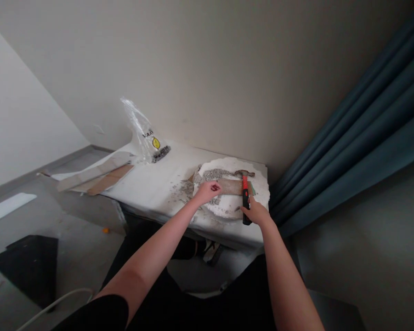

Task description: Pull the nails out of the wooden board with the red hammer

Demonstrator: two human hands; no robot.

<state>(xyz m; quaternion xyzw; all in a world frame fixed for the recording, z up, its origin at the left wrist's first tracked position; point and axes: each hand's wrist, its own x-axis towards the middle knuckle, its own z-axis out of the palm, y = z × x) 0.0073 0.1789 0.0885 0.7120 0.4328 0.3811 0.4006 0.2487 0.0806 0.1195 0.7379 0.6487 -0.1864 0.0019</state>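
Note:
My right hand (255, 212) is wrapped round the black grip of a hammer (245, 191) with a red and black handle; its metal head rests on a brown board (231, 186) lying on a round white slab (260, 181). My left hand (207, 191) hovers at the slab's left edge with its fingers curled in, next to grey crumbled rubble (213, 174). Whether it holds a fragment is too small to tell.
A low white table (151, 184) stands against the wall. A clear plastic bag (144, 133) with grey bits sits at its far left, beside flat cardboard strips (99, 174). A blue curtain (358, 138) hangs on the right. A black mat (27, 266) and white cable (55, 303) lie on the floor.

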